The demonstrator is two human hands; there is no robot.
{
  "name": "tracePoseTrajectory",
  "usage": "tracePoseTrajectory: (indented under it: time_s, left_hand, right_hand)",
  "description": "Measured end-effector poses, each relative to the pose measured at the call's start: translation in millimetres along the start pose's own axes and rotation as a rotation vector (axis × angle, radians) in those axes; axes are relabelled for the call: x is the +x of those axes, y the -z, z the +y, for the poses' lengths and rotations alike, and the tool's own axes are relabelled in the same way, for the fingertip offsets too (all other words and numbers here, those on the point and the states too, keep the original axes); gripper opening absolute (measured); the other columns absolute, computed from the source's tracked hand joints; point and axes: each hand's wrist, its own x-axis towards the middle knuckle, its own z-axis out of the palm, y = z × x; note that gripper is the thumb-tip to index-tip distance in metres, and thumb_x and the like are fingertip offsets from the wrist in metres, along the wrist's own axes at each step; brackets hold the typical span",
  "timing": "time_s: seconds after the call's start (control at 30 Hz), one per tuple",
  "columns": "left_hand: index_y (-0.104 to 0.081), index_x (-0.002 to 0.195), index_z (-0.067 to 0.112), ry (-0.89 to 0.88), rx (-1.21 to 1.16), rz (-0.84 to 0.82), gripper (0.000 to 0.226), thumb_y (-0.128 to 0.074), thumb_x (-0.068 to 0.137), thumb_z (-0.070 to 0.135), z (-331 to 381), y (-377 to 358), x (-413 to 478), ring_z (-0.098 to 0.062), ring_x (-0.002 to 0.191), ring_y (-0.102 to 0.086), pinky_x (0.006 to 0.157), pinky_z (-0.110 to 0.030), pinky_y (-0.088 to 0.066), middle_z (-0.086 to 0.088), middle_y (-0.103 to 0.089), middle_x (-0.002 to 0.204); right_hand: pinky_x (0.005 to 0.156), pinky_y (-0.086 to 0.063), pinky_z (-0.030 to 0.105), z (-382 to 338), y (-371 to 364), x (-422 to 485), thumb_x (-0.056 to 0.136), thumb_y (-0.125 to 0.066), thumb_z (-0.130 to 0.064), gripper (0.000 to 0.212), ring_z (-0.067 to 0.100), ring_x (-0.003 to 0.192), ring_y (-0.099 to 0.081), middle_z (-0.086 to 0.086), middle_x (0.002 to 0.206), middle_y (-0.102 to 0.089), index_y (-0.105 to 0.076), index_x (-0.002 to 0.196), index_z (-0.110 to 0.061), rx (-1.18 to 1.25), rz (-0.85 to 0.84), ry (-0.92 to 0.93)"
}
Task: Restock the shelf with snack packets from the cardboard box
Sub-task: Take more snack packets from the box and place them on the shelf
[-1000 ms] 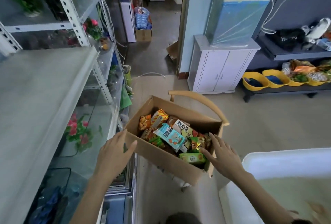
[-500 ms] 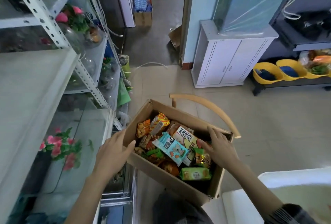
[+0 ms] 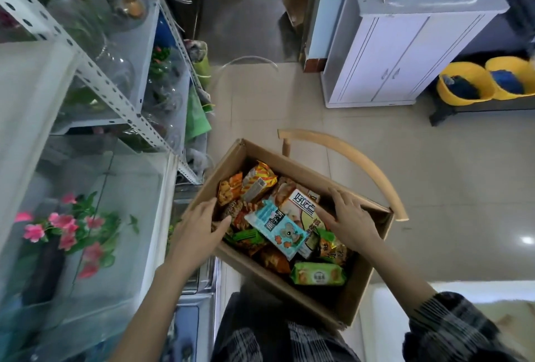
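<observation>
Pick step. Left grip [image 3: 199, 228] loose on cardboard box [image 3: 304, 173] rim, 9 o'clock. Right grip [image 3: 347, 216] flat on snack packets [image 3: 278, 228], 3 o'clock, holding none. Next: pinch one, lift to shelf [image 3: 31, 95].

I see two bare hands, the left hand [image 3: 199, 231] and the right hand [image 3: 350, 219], each on a bare forearm. The right arm ends near me in a sleeve [image 3: 451, 329] of dark plaid, navy-grey crossed with thin pale lines, its cuff bunched. The same plaid shirt [image 3: 304, 341] shows at the near centre edge. Just beyond it lies a plain dark cloth [image 3: 252, 312]; I cannot tell which garment it is.
</observation>
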Motion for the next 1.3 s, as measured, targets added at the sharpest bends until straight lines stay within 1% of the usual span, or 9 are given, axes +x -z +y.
tracePoseTrajectory:
  time_s: [0.13,0.3,0.57,0.77,0.83,0.93,1.07,1.13,1.3]
  left_hand:
    - [-0.025,0.149,0.026,-0.019,0.004,-0.071,0.062,-0.033,0.095,0.056,1,-18,19,-0.018,0.134,-0.036,0.106,-0.043,-0.034,0.003,-0.033,0.151]
    - [-0.022,0.149,0.025,-0.017,-0.011,-0.173,0.062,-0.032,0.096,0.056,4,-46,38,-0.023,0.134,-0.035,0.105,-0.042,-0.033,0.002,-0.029,0.153]
    - [-0.020,0.150,0.021,-0.015,-0.044,-0.249,0.063,-0.042,0.097,0.046,-6,-90,57,-0.023,0.135,-0.034,0.105,-0.042,-0.034,-0.001,-0.027,0.154]
    - [-0.032,0.141,0.021,-0.077,0.219,-0.356,0.061,-0.057,0.089,0.040,-22,-119,79,-0.024,0.129,-0.040,0.103,-0.041,-0.033,-0.003,-0.040,0.144]
    - [-0.040,0.133,0.022,-0.077,0.282,-0.383,0.052,-0.059,0.087,0.038,-22,-127,84,-0.025,0.124,-0.044,0.100,-0.040,-0.034,-0.002,-0.048,0.136]
    - [-0.051,0.123,0.023,-0.069,0.313,-0.341,0.040,-0.061,0.086,0.035,-20,-137,88,-0.024,0.115,-0.052,0.092,-0.036,-0.036,-0.002,-0.059,0.123]
    - [-0.051,0.126,0.024,-0.054,0.286,-0.306,0.041,-0.061,0.087,0.033,-20,-149,89,-0.024,0.113,-0.055,0.088,-0.033,-0.039,-0.003,-0.060,0.122]
    - [-0.050,0.127,0.025,-0.058,0.277,-0.307,0.042,-0.062,0.088,0.031,-20,-153,90,-0.024,0.113,-0.054,0.088,-0.033,-0.040,-0.003,-0.060,0.123]
    - [-0.050,0.131,0.025,-0.088,0.304,-0.312,0.044,-0.061,0.089,0.032,-17,-157,99,-0.023,0.114,-0.053,0.089,-0.034,-0.041,-0.002,-0.057,0.126]
  right_hand:
    - [0.110,-0.032,0.049,1,-19,16,0.093,-0.031,-0.062,0.075,0.028,0.142,-0.025,0.007,0.156,-0.022,-0.013,0.152,-0.020,0.012,-0.033,-0.021]
    - [0.110,-0.032,0.048,-2,-63,31,0.091,-0.036,-0.064,0.077,0.027,0.142,-0.025,0.006,0.157,-0.021,-0.009,0.152,-0.024,-0.004,-0.106,-0.037]
    - [0.110,-0.030,0.048,-17,-140,40,0.089,-0.043,-0.063,0.087,0.029,0.143,-0.020,0.004,0.159,-0.005,0.011,0.150,-0.033,-0.042,-0.233,0.079]
    - [0.113,-0.021,0.053,-24,-177,51,0.086,-0.053,-0.060,0.098,0.030,0.146,-0.006,0.003,0.159,0.008,0.020,0.147,-0.034,-0.108,-0.187,0.129]
    - [0.113,-0.023,0.052,-24,-186,53,0.086,-0.055,-0.058,0.100,0.030,0.145,-0.008,0.004,0.158,0.005,0.022,0.146,-0.035,-0.139,-0.147,0.132]
    - [0.112,-0.026,0.051,-20,-194,56,0.088,-0.056,-0.052,0.100,0.032,0.142,-0.017,0.007,0.157,-0.004,0.024,0.145,-0.036,-0.148,-0.092,0.140]
    - [0.108,-0.031,0.047,-15,-193,55,0.086,-0.058,-0.050,0.102,0.031,0.137,-0.025,0.007,0.153,-0.014,0.029,0.138,-0.045,-0.095,-0.040,0.148]
    - [0.105,-0.033,0.047,-12,-189,53,0.085,-0.059,-0.049,0.100,0.030,0.134,-0.028,0.008,0.151,-0.019,0.025,0.139,-0.050,-0.032,-0.017,0.127]
    - [0.105,-0.035,0.050,5,-174,51,0.086,-0.059,-0.049,0.082,0.032,0.135,-0.026,0.010,0.150,-0.020,-0.005,0.147,-0.048,0.139,0.061,-0.018]
